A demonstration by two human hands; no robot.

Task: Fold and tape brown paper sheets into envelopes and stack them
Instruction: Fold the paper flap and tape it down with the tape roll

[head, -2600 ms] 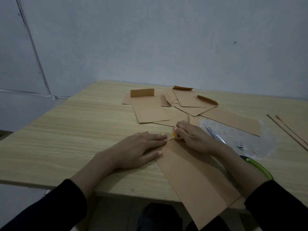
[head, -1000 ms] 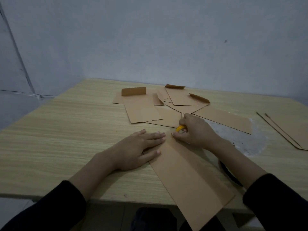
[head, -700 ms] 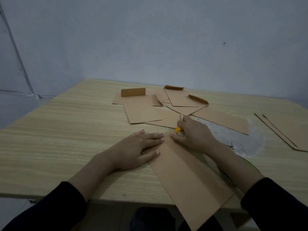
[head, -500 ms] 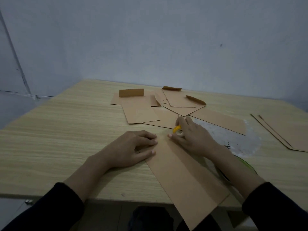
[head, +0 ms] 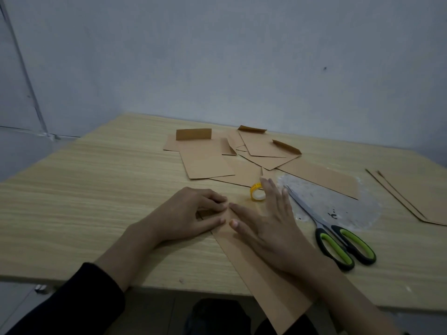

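A long folded brown paper sheet (head: 266,281) lies in front of me and hangs over the table's near edge. My right hand (head: 268,221) lies flat on its far end, fingers spread. My left hand (head: 191,213) rests at the sheet's left corner with its fingers curled and the fingertips down on the paper's edge. A small yellow tape roll (head: 257,192) stands free on the table just beyond my right fingers. Several folded brown envelopes (head: 208,163) lie scattered farther back.
Scissors with green-and-black handles (head: 338,235) lie to the right of my right hand, blades pointing away. More brown sheets (head: 416,197) lie at the right edge. A pale smeared patch (head: 338,204) marks the wooden table (head: 96,189). A wall stands behind.
My right hand let go of the yellow tape roll and now lies flat on the sheet. The roll stands on the table. My left fingers have curled at the corner. The scissors came into view.
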